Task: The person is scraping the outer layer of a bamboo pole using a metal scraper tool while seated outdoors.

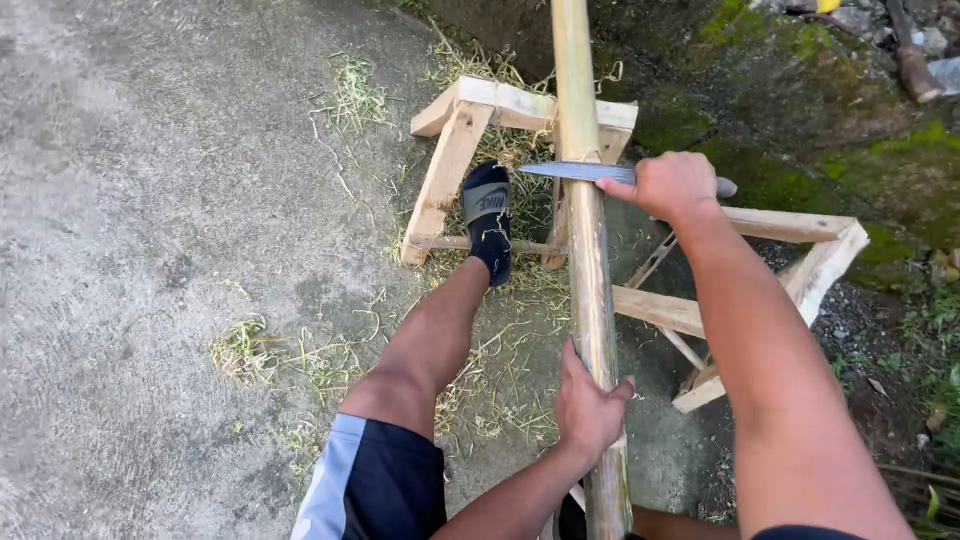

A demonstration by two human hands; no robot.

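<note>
A long bamboo pole (588, 260) runs from the top centre of the frame down to the bottom centre, resting across 2 rough wooden sawhorses (470, 130), one at the upper centre and the other toward the right. The left hand (588, 405), in the lower centre, is wrapped against the left side of the pole, fingers curled onto it, gripping it. The right hand (668, 186), at the upper centre-right, is clenched around the handle of a long knife (580, 171), whose grey blade lies across the pole and points toward the left of the frame, its edge touching the bamboo. The person's left leg stretches up from the bottom centre, and the foot in a dark sandal (488, 215) sits on the low crossbar of the upper sawhorse, just beside the pole. Pale green shavings (250, 350) lie scattered over the grey concrete ground (130, 220) around the sawhorses and to the left. Mossy stone fills the upper right of the frame.
</note>
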